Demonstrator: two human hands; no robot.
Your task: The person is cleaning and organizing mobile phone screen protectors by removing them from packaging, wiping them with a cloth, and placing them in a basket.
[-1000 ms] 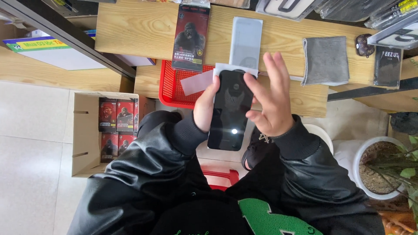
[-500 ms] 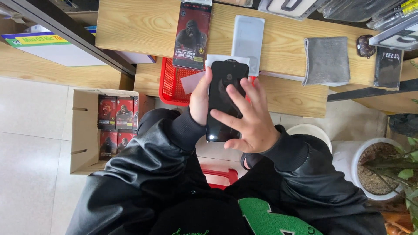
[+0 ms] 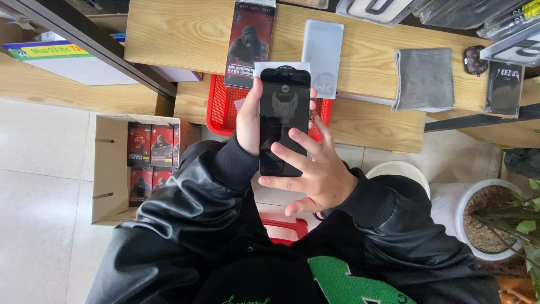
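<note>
My left hand (image 3: 251, 121) grips a black phone (image 3: 284, 112) by its left edge and holds it upright in front of me. A winged emblem shows on the dark sheet covering the phone's face, and a white backing strip sticks out at the top. My right hand (image 3: 315, 171) rests flat against the lower right of the phone, fingers spread, fingertips touching the screen. Both arms are in black leather sleeves.
A red plastic basket (image 3: 225, 107) sits behind the phone below a wooden bench (image 3: 180, 34). On the bench lie a dark screen-protector pack (image 3: 249, 39), a white pack (image 3: 323, 42) and a grey cloth (image 3: 424, 79). A cardboard box (image 3: 109, 169) of red packs stands left. A potted plant (image 3: 495, 219) is at right.
The phone has risen and now shows a winged emblem. My right hand slid from beside the phone's upper part down onto its lower right face.
</note>
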